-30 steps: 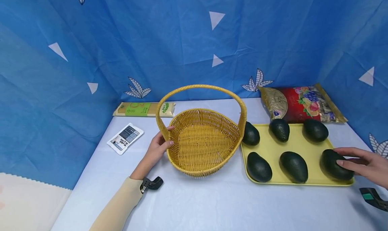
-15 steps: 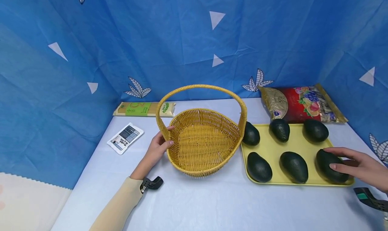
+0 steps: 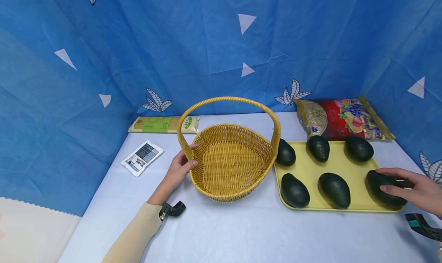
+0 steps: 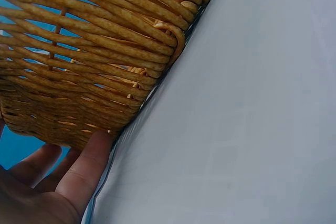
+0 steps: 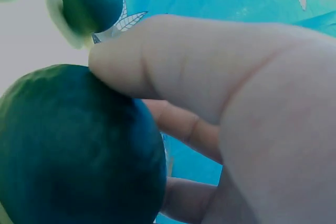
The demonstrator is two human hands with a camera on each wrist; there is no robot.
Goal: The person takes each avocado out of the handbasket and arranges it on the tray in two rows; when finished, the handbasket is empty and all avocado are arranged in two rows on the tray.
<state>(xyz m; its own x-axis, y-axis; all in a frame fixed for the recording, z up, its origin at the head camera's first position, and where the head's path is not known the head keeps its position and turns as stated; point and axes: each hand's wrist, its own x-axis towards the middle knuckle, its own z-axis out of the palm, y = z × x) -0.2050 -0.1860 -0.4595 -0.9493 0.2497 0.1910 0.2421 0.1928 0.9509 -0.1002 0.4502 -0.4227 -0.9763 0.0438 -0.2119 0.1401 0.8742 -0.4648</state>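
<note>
A yellow wicker basket (image 3: 226, 167) with a tall arched handle stands mid-table. My left hand (image 3: 179, 167) holds its left side near the foot of the handle; in the left wrist view the thumb (image 4: 86, 174) lies against the woven wall (image 4: 89, 66). To the right, a yellow tray (image 3: 340, 152) carries several dark green avocados. At the tray's front right corner, my right hand (image 3: 416, 188) grips one avocado (image 3: 381, 192), thumb on the near side. In the right wrist view, this avocado (image 5: 79, 145) fills the lower left, and the fingers behind it are partly hidden.
Behind the tray lies a red and gold snack bag (image 3: 345, 117). A noodle pack (image 3: 159, 125) lies at the back left, with a white pouch (image 3: 142, 158) in front of it. Blue cloth (image 3: 221, 56) walls the table at back and sides.
My right hand and its avocado shifted slightly left, then back right toward the tray's corner. My left hand and the basket have stayed put.
</note>
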